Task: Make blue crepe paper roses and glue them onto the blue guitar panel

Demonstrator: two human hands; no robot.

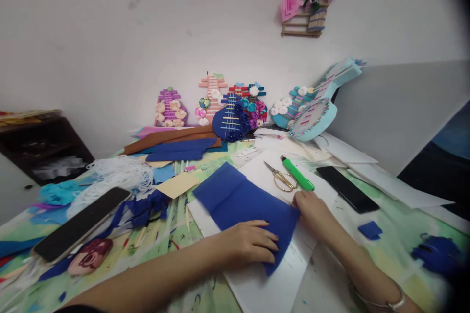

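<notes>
A dark blue sheet of crepe paper (240, 203) lies at a slant on white paper (271, 289) in the middle of the table. My left hand (246, 245) rests flat on its near part, fingers stretched out. At the sheet's right corner, my right hand (311, 209) has its fingers curled in and pinches the edge. Just beyond that hand are gold-handled scissors (285, 182) and a green box cutter (298, 173), both lying on the white paper.
A black phone (347, 188) lies right, another phone (82, 225) left beside white stringy material (113, 176). Folded blue paper (179, 149) and brown paper (169, 138) lie behind. Several decorated lute-shaped crafts (231, 117) lean against the wall. Blue scraps (370, 230) lie at right.
</notes>
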